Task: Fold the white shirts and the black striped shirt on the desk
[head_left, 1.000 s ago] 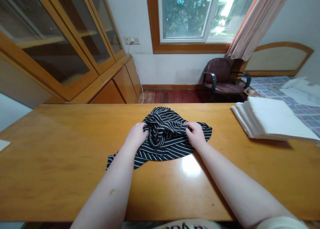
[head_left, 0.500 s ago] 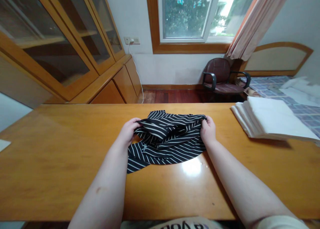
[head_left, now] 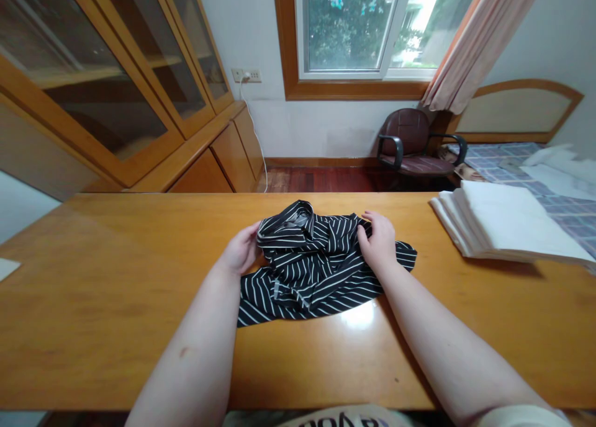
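Observation:
A black shirt with white stripes (head_left: 321,259) lies crumpled on the wooden table (head_left: 139,303), its collar part raised in a rounded fold at the upper left. My left hand (head_left: 242,248) is at the left side of that fold, its fingertips partly hidden behind the cloth and closed on the edge. On the right part of the shirt rests my right hand (head_left: 379,241), thumb and fingers apart, with cloth under them. One striped end sticks out to the right past my right wrist, and another spreads toward me at the lower left.
A stack of folded white cloths (head_left: 507,219) sits on the table's right side. Beyond the table are a brown armchair (head_left: 412,141), a bed with a checked cover (head_left: 498,166) and a glass-door cabinet (head_left: 139,104). A white cord (head_left: 254,129) hangs from a wall socket.
My right hand has loosened its pinch on the shirt's right edge and moved slightly left. The collar fold now stands up rounder, and a striped end shows at the right.

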The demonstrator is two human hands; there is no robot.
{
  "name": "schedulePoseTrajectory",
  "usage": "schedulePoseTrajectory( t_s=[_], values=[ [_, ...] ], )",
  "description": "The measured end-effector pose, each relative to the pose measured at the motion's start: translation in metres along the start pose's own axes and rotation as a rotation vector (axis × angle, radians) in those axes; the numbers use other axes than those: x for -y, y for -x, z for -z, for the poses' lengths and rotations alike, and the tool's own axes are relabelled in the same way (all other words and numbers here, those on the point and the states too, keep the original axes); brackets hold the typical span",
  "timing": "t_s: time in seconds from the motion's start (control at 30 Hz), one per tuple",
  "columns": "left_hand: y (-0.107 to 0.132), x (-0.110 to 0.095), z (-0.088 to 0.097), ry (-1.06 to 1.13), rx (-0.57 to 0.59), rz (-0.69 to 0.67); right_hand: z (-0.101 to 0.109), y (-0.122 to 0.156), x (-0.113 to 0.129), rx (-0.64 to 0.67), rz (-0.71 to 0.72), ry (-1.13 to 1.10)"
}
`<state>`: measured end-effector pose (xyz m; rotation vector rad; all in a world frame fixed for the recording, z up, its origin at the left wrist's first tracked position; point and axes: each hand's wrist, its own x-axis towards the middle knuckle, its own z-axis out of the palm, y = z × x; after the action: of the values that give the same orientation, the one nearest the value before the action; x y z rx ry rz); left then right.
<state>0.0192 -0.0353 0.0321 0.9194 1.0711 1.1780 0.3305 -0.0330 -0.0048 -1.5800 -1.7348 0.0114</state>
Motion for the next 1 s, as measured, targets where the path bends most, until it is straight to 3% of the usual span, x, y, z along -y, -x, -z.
schedulePoseTrajectory(
  t_s=[0.1, 0.17, 0.3, 0.4, 0.5, 0.63, 0.8, 0.9, 1.0],
  values=[
    [0.003, -0.001, -0.004, -0.046, 0.128, -0.129, 0.001, 0.003, 0.008, 0.142, 0.225, -0.094],
    [0.004, 0.001, -0.006, -0.146, 0.172, -0.16, -0.002, 0.004, 0.01, 0.288, 0.296, -0.098],
    [0.003, 0.007, -0.005, -0.415, 0.21, -0.126, -0.011, 0.004, 0.007, 0.457, 0.257, -0.014],
    [0.001, 0.01, -0.003, -0.627, 0.214, -0.114, -0.015, 0.003, 0.004, 0.473, 0.227, 0.027],
    [-0.005, 0.014, 0.003, -0.729, 0.111, -0.143, -0.014, 0.003, 0.005, 0.467, 0.167, 0.069],
    [-0.013, 0.02, 0.01, -0.638, -0.109, -0.208, -0.01, 0.001, 0.01, 0.475, 0.002, 0.121],
    [-0.014, 0.018, 0.007, -0.44, -0.229, -0.278, 0.0, -0.003, 0.018, 0.5, -0.159, 0.199],
    [-0.011, 0.013, 0.004, -0.357, -0.251, -0.256, 0.006, -0.006, 0.02, 0.538, -0.238, 0.281],
    [-0.007, 0.009, 0.002, -0.349, -0.165, -0.151, 0.006, -0.005, 0.019, 0.577, -0.312, 0.355]
  ],
)
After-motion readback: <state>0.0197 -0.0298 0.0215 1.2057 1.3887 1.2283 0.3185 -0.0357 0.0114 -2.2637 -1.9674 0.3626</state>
